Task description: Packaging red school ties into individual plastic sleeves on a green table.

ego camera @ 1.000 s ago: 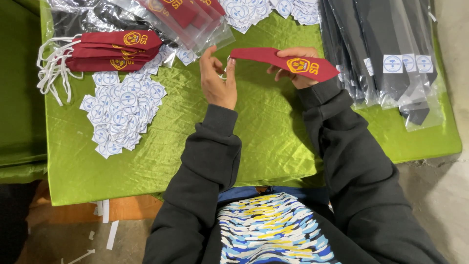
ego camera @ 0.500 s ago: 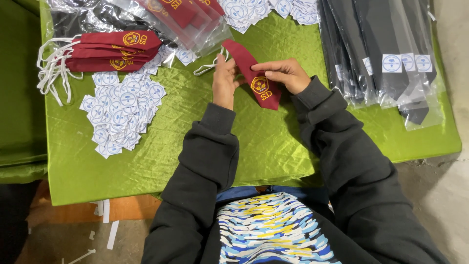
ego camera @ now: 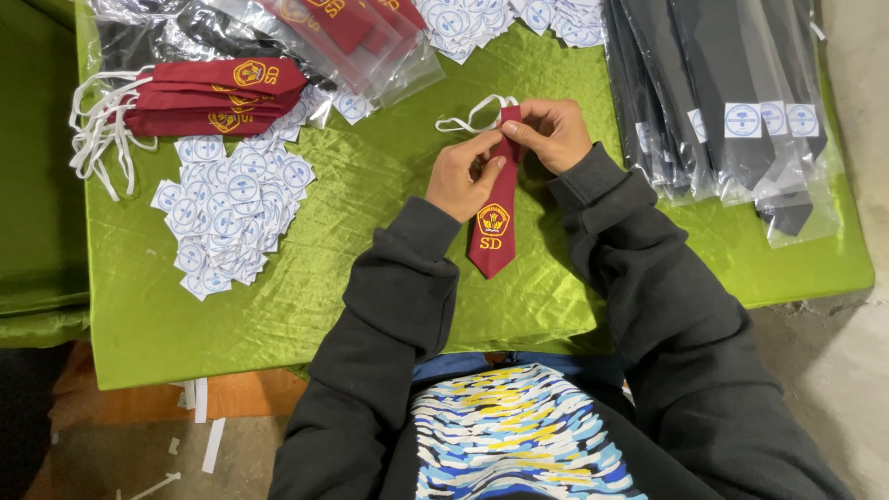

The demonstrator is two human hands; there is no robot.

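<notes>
Tie (ego camera: 494, 213) in dark red lies lengthwise on the green cloth (ego camera: 370, 194) of the bench, its pointed end toward me and a yellow emblem near that tip. I hold its narrow top end between both hands: my right hand (ego camera: 554, 132) pinches the top of the tie with thumb and fingers clamped on the fabric, and my left hand (ego camera: 460, 174) rests just beside it, its fingertips closed on the tie's left edge a little lower. A white elastic loop (ego camera: 474, 117) runs out from the top of the tie to the left, lying on the cloth. Farther left sits a heap of small round white stickers (ego camera: 231, 208), and beyond it a stack of the same red ties (ego camera: 208, 97) with their white loops trailing off the edge. Clear bags with red ties (ego camera: 356, 37) lie at the top, more stickers (ego camera: 505, 18) beside them. To my right, black ties in clear sleeves (ego camera: 732, 102) overlap in a row, each with a white label.
</notes>
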